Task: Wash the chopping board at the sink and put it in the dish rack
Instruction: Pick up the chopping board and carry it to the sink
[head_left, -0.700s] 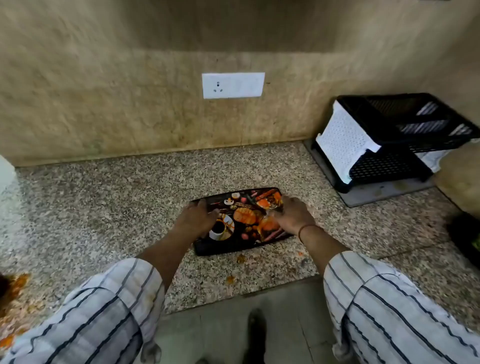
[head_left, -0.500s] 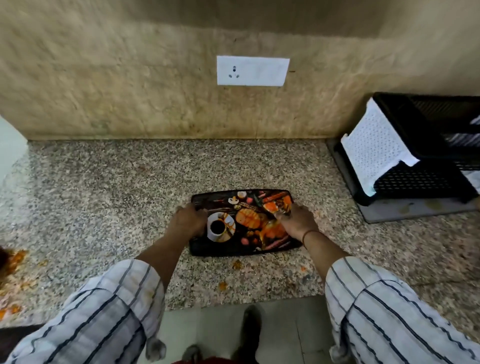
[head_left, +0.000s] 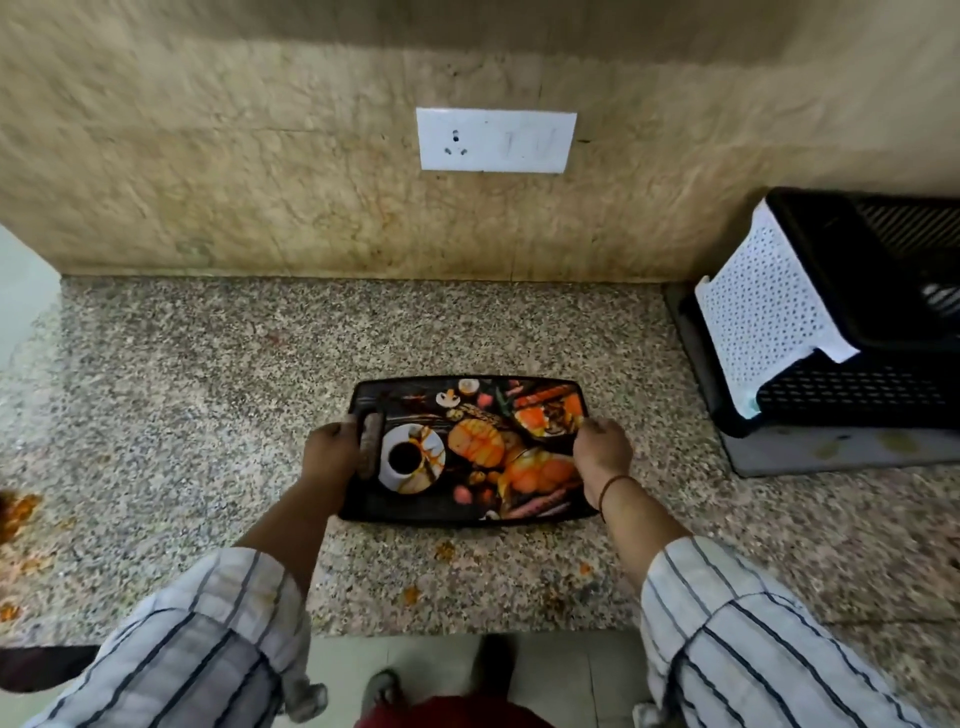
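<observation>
A black chopping board (head_left: 470, 447) printed with pictures of food lies flat on the speckled granite counter (head_left: 208, 395), in the middle of the view. My left hand (head_left: 335, 452) grips the board's left edge, with the thumb over the handle slot. My right hand (head_left: 602, 449) holds the right edge, fingers curled around it. At the right edge of the view stands the black dish rack (head_left: 852, 322), with a white perforated panel on its left side. No sink is in view.
Orange food scraps (head_left: 18, 512) lie on the counter at the far left, and small bits (head_left: 444, 550) sit just in front of the board. A white wall socket (head_left: 496, 140) is on the beige backsplash. The counter's front edge runs just below the board.
Both hands have slid outward from the top of the board to its left and right edges and closed on them. The view has shifted, so the rack sits further right.
</observation>
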